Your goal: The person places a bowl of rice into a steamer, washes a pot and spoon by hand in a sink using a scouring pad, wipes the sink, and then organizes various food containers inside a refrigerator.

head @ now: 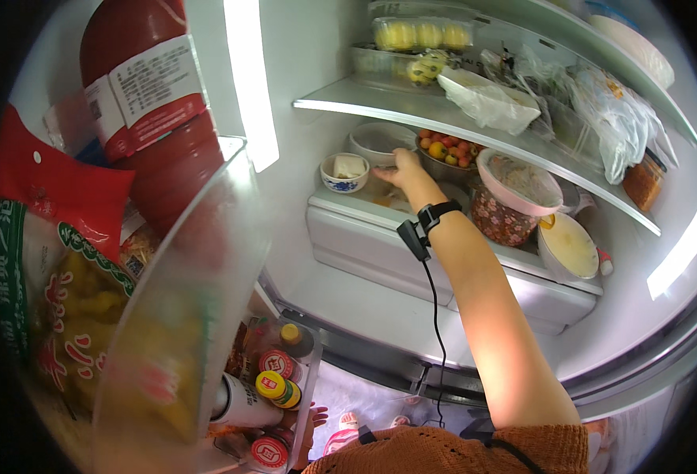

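My right hand (404,170) reaches into the fridge with thumb and fingers spread at the front of a white bowl (378,155); whether it grips the rim I cannot tell. To its left stands a small blue-and-white bowl (343,185) with a white block of food in it. Behind the hand, to the right, is a metal bowl (452,172) of small red and yellow fruit. A black strap with a cabled device is on my right wrist. Low in the view, my left hand (318,416) is partly hidden beside the door bin, its visible fingers apart and holding nothing visible.
A glass shelf (348,106) with food packs and plastic bags crosses above my hand. Right of my forearm sit a flowered pot (502,220) under a pink bowl (520,183) and a white bowl (567,249). The door bin (316,367) holds jars; a large red bottle (147,101) stands nearby.
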`<state>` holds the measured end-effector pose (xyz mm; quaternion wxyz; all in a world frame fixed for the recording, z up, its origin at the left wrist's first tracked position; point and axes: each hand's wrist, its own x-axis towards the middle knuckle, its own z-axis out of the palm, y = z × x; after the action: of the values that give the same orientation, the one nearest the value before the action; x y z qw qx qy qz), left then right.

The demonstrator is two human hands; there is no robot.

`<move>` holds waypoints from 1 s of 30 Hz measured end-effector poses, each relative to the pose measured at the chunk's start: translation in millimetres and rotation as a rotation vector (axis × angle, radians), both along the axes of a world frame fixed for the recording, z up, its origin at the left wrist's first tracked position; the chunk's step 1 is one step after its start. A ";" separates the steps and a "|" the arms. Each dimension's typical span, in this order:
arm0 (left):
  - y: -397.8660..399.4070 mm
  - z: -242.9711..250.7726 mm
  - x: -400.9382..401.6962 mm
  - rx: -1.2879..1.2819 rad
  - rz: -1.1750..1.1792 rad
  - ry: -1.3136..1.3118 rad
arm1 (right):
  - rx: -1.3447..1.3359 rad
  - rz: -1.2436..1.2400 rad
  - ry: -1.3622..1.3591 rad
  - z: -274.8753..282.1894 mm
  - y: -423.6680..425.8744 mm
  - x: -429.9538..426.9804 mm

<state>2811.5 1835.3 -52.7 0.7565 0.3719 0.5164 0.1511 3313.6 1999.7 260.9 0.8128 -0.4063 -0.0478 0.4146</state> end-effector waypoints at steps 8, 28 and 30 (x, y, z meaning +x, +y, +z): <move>5.3 -5.8 -0.4 -0.016 0.059 -0.022 | -0.053 0.040 -0.287 -24.2 29.8 60.4; -41.6 28.5 30.7 0.443 -0.175 -0.067 | -0.066 0.291 -0.618 34.2 -152.9 -81.5; -40.8 34.0 36.9 0.512 -0.208 -0.044 | -0.082 0.312 -0.635 25.8 -170.3 -89.2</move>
<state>2848.5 1794.4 -18.6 0.6605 0.5986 0.4036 0.2061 3224.4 1829.4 286.7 0.6674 -0.5351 -0.3427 0.3883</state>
